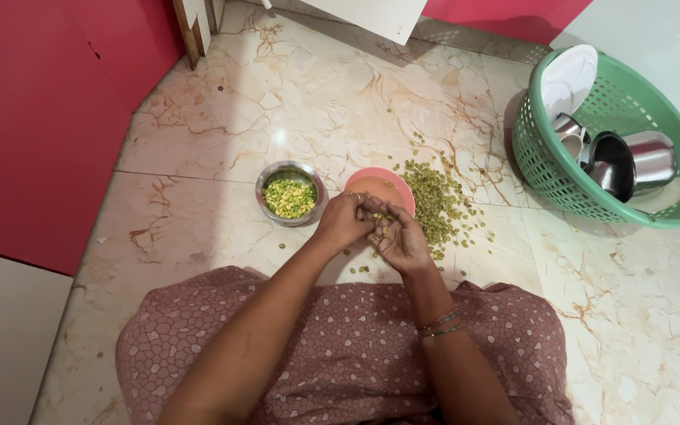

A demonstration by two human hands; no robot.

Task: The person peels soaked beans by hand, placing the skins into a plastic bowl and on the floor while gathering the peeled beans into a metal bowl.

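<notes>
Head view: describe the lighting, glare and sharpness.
Head view: soft even light; a small glare spot on the marble floor above the steel bowl; the green basket casts a shadow leftward; both hands, left hand and right hand, look sharp.

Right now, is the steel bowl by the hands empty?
No, the steel bowl holds a heap of yellow-green shelled beans.
</notes>
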